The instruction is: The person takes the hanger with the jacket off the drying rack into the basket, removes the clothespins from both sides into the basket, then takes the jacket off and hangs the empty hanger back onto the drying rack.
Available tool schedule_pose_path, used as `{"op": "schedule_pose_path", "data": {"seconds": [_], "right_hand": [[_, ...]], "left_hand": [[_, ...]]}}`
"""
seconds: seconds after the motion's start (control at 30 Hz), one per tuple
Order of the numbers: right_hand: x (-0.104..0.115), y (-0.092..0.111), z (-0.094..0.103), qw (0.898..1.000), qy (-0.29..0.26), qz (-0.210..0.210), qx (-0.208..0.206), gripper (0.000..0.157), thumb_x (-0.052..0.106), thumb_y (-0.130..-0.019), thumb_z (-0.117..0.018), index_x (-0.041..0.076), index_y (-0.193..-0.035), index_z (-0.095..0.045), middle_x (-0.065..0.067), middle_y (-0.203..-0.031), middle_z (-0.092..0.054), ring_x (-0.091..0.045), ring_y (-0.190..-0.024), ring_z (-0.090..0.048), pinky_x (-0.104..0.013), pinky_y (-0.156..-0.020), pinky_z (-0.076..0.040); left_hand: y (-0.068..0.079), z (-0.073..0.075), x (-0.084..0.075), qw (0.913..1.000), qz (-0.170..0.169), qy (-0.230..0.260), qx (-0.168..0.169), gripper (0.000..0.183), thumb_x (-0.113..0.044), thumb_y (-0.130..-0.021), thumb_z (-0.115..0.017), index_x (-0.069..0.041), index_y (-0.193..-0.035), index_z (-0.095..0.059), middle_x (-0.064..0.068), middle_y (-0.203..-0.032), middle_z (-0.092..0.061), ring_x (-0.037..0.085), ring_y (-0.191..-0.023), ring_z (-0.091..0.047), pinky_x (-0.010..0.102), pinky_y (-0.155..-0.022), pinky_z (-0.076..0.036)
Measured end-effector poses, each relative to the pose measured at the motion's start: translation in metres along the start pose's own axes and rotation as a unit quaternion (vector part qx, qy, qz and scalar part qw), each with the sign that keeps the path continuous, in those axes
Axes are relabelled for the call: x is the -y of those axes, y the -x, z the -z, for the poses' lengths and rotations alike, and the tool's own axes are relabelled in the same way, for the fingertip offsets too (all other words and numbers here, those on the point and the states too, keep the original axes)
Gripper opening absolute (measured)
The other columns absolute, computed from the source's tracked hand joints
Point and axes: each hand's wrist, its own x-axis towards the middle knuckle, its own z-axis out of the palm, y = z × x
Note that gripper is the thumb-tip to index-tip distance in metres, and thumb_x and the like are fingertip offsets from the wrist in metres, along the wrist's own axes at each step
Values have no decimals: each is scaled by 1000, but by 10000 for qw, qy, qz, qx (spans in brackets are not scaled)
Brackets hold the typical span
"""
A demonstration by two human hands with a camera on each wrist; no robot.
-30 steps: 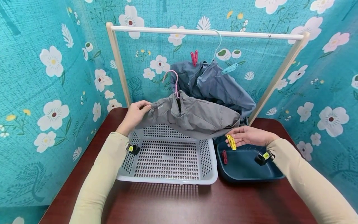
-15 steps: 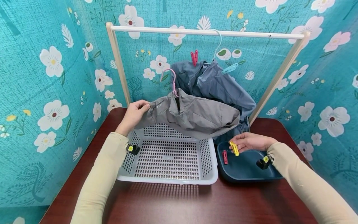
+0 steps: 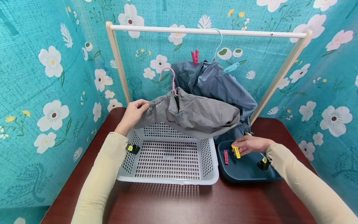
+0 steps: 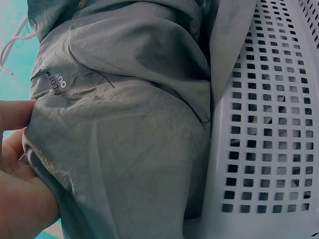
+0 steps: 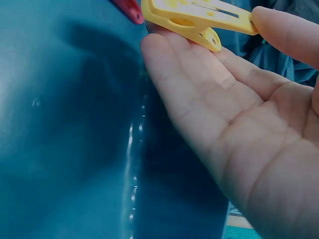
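My left hand [image 3: 132, 115] pinches the shoulder edge of a grey jacket [image 3: 201, 115], which has a pink hanger [image 3: 172, 76] standing out of its collar. In the left wrist view, thumb and fingers grip the jacket's cloth [image 4: 119, 144] by its printed lettering. My right hand [image 3: 253, 144] holds a yellow clothespin [image 3: 236, 151] between thumb and fingers, over the dark blue basin [image 3: 251, 174]. The right wrist view shows the thumb on one end of the yellow clothespin [image 5: 199, 15] and fingers beneath it. A red clothespin [image 3: 225, 157] lies in the basin.
A blue-grey jacket [image 3: 223, 84] hangs by a light blue hanger [image 3: 219, 43] from the rack's bar [image 3: 173, 30], with a red clothespin [image 3: 194, 57] and a light blue clothespin [image 3: 230, 67] on it. The white perforated basket [image 3: 167, 181] stands under the grey jacket, beside the basin.
My right hand has moved down and slightly right with the yellow clothespin, lower over the basin. The pink hanger and grey jacket have shifted slightly left; my left hand keeps its grip.
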Motion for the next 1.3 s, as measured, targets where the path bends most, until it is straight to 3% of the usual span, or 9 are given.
{"op": "schedule_pose_path", "data": {"seconds": [0.33, 0.53, 1.0, 1.3], "right_hand": [[-8, -5, -8, 9995, 245, -191, 0, 45, 18, -100, -48, -16, -130, -40, -22, -119, -56, -30, -103, -60, -46, -92, -45], [-14, -9, -12, 9974, 577, -370, -223, 42, 17, -98, -51, -15, -126, -46, -17, -111, -60, -29, -98, -61, -44, -87, -48], [-15, -11, -19, 9944, 699, -591, -523, 30, 9, -95, -52, -14, -114, -55, -15, -97, -62, -27, -89, -63, -42, -82, -51], [-7, -2, -17, 9872, 1238, -645, -765, 32, 14, -96, -53, -13, -114, -56, -18, -104, -61, -29, -92, -64, -41, -79, -52]], "left_hand": [[1, -1, -4, 9999, -53, -30, 96, 27, -18, -100, -51, 3, -108, -65, 14, -97, -60, 19, -86, -50, 31, -76, -41], [2, -2, -7, 9999, 32, -49, 135, 27, -18, -100, -50, 3, -110, -65, 16, -100, -59, 19, -87, -48, 32, -76, -40], [3, -3, -5, 9998, 79, -53, 146, 27, -19, -100, -50, 1, -109, -65, 13, -98, -60, 19, -87, -50, 32, -77, -41], [4, -3, -8, 9997, 141, -115, 145, 27, -18, -100, -50, 2, -111, -65, 15, -103, -60, 20, -89, -49, 33, -78, -40]]}}
